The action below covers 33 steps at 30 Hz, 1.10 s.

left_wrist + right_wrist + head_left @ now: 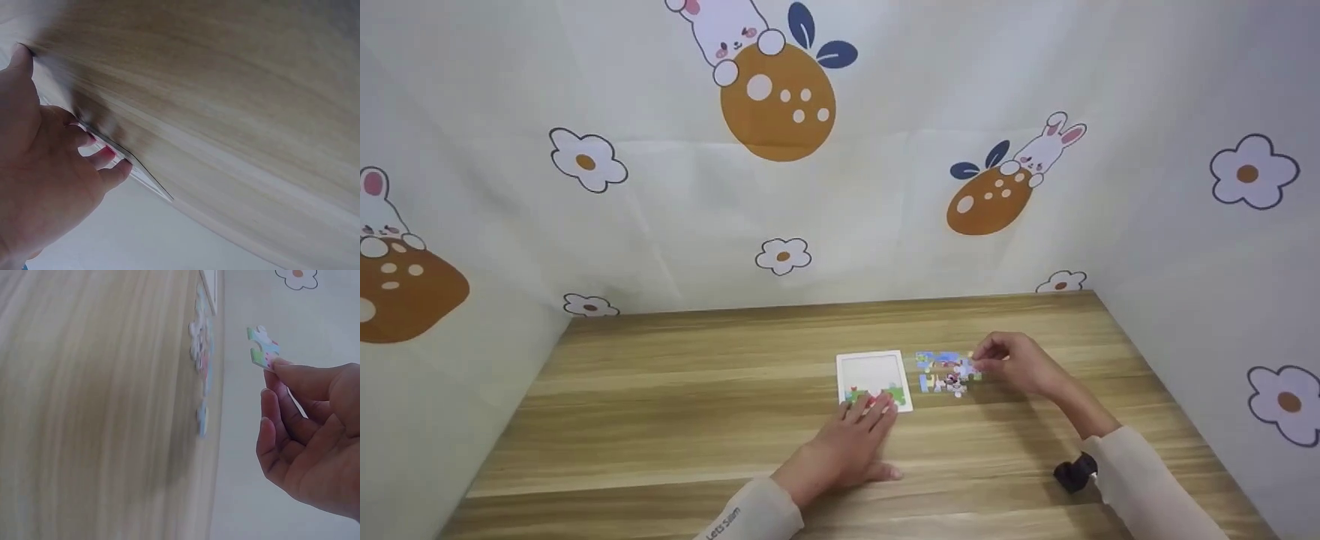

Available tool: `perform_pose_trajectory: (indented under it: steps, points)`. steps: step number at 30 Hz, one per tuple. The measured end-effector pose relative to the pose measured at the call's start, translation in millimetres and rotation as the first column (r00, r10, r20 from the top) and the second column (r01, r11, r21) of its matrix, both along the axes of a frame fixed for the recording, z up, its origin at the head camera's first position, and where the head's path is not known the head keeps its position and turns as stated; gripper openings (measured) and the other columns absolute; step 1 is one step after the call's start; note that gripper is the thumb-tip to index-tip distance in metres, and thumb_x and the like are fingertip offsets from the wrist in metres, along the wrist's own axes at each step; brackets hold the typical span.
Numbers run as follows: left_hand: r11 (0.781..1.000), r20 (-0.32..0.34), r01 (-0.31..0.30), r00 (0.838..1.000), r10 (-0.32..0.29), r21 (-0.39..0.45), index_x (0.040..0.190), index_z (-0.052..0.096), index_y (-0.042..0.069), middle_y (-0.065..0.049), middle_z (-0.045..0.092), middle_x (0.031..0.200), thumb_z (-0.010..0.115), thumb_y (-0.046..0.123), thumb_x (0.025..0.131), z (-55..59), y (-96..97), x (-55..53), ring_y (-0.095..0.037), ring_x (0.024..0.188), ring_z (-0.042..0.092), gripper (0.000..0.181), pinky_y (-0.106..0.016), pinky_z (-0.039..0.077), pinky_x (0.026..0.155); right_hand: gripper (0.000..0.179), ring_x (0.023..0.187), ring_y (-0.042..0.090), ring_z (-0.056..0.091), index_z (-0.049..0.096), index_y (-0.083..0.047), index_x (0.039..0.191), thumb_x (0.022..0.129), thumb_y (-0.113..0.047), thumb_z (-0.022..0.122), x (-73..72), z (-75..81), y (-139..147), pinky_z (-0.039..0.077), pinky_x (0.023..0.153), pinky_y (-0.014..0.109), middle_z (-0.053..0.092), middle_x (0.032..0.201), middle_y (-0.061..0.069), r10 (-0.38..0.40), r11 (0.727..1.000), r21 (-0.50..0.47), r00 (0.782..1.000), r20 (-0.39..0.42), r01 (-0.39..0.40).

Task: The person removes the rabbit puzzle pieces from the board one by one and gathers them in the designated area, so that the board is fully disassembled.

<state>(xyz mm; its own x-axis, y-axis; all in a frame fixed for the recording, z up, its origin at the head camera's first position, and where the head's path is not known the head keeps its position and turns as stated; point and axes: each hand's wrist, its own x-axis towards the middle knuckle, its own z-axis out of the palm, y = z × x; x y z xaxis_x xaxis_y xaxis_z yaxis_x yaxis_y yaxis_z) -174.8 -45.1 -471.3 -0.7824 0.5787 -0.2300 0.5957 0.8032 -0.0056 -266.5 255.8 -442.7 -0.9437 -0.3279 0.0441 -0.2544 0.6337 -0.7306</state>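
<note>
A white-framed puzzle board (870,364) lies on the table, with several joined pieces along its near side. My left hand (851,442) rests with straight fingers on the board's near edge, and its fingertips cover part of those pieces. In the left wrist view the fingers (115,174) touch the thin board edge. Between thumb and forefinger, my right hand (1020,365) pinches a puzzle piece (263,349), raised above the table and tinted green, white and pink. Beside the board, below that hand, lie loose puzzle pieces (934,382).
The wood-grain table (682,405) is bordered by a pale curtain (675,210) with rabbits and flowers at the back and both sides. A small black object (1074,473) shows at the right sleeve.
</note>
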Motion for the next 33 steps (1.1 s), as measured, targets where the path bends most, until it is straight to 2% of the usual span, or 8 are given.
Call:
perform_pose_trajectory:
  steps: [4,12,23,28,33]
  points:
    - [1.0,0.017,0.001,1.0,-0.002,0.016,0.16,0.021,0.013,-0.006,0.018,0.169,0.042,0.07,0.095,-0.1,-1.7,-0.9,-0.031,0.156,0.021,0.09,-0.05,0.026,0.125,0.004,0.085,0.016,0.06,0.069,0.001,0.094,0.091,-0.002,0.069,-0.2,-5.2,9,0.049,0.072,0.018,0.069,0.092,0.01,0.005,1.0,0.011,0.999,0.042,-0.006]
    - [1.0,0.026,-0.013,1.0,0.013,-0.003,0.161,0.019,0.016,-0.003,0.015,0.17,0.042,0.073,0.093,3.0,-0.3,0.2,-0.029,0.157,0.018,0.091,-0.049,0.024,0.126,0.005,0.085,0.015,0.06,0.069,-0.001,0.096,0.091,-0.003,0.069,-3.5,-13.4,19,0.05,0.076,0.023,0.069,0.093,0.008,-0.013,0.997,0.081,0.99,0.139,0.001]
    - [0.999,0.049,-0.012,0.999,0.01,0.03,0.161,0.019,0.014,-0.005,0.015,0.17,0.043,0.071,0.094,1.7,0.6,-0.9,-0.031,0.156,0.018,0.091,-0.051,0.023,0.126,0.011,0.087,0.016,0.062,0.07,0.0,0.099,0.089,-0.004,0.072,-5.5,-21.3,22,0.051,0.078,0.026,0.07,0.095,0.011,-0.051,0.994,0.106,0.988,0.148,0.036]
    - [1.0,0.002,0.002,1.0,-0.002,0.03,0.16,0.022,0.014,-0.005,0.019,0.169,0.043,0.072,0.093,-0.6,-0.2,-1.0,-0.03,0.155,0.022,0.091,-0.049,0.026,0.125,0.022,0.091,0.019,0.065,0.07,0.002,0.102,0.085,-0.008,0.078,-3.5,-22.7,24,0.053,0.081,0.03,0.071,0.099,0.013,-0.053,0.992,0.124,0.989,0.141,0.035]
    - [0.994,0.025,-0.012,1.0,0.009,0.107,0.159,0.026,0.011,-0.008,0.022,0.168,0.049,0.07,0.091,-1.4,-2.3,-1.1,-0.033,0.154,0.024,0.093,-0.05,0.026,0.125,0.023,0.086,0.017,0.061,0.071,0.002,0.101,0.084,-0.009,0.08,-1.9,-25.0,23,0.05,0.076,0.026,0.07,0.095,0.012,-0.063,0.99,0.136,0.987,0.149,0.043]
